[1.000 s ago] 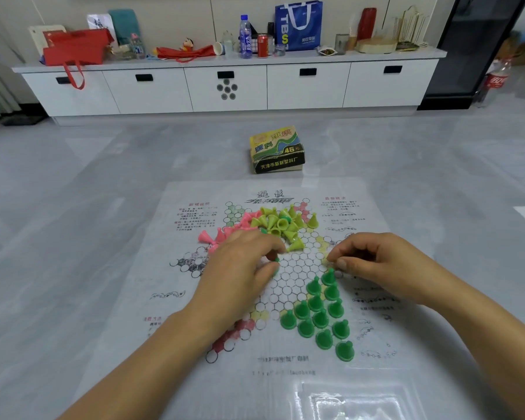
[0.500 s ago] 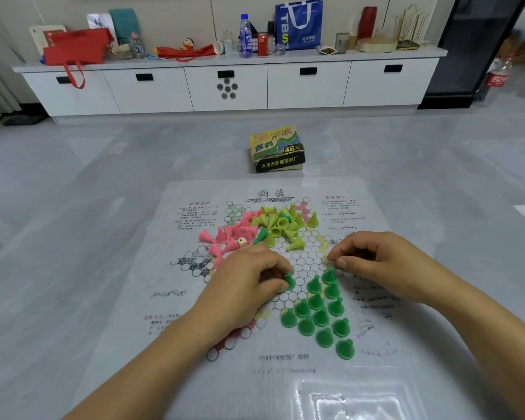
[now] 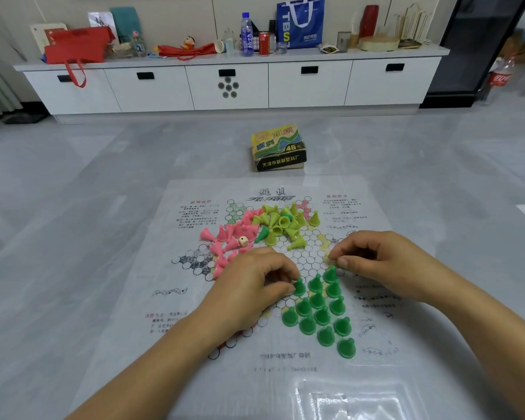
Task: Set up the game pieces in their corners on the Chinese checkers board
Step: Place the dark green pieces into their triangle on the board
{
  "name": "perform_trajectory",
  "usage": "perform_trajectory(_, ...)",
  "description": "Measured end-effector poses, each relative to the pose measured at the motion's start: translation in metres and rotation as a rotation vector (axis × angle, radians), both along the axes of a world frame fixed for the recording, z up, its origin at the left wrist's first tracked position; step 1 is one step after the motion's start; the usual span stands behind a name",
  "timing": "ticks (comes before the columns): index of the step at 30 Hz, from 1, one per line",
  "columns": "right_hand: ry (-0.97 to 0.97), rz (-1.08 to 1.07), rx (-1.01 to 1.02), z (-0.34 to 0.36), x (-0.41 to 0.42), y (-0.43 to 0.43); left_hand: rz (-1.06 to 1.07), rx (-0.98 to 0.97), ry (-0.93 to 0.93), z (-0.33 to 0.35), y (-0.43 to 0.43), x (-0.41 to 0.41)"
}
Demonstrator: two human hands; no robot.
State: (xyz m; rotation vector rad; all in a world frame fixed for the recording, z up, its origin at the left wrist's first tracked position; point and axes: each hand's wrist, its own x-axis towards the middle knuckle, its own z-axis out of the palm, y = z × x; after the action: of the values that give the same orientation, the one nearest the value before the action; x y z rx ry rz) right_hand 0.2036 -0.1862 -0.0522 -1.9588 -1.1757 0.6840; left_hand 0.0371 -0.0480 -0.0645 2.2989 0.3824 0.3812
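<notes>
Green pieces (image 3: 317,300) fill the near corner of the board (image 3: 285,356), which lies on the floor (image 3: 73,192). The left hand (image 3: 255,286) pinches one green piece (image 3: 299,287) between thumb and finger at the triangle's left edge. I'd lower it straight onto a free circle, base flat, without nudging its neighbours. The right hand (image 3: 373,262) rests curled beside the triangle's top, and I can't tell if it holds anything.

Count: thirteen green upright including the pinched one, a stray green (image 3: 261,234) lying further up the board, one die (image 3: 243,241), one box (image 3: 278,148). The pink heap (image 3: 225,237) and yellow heap (image 3: 278,221) are too jumbled to count.
</notes>
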Motion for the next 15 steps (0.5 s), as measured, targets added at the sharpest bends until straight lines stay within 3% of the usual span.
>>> perform_trajectory(15, 0.002, 0.0, -0.014, -0.0001, 0.0001, -0.0008, -0.042, 0.06, 0.033, 0.0001, -0.0001, -0.0007)
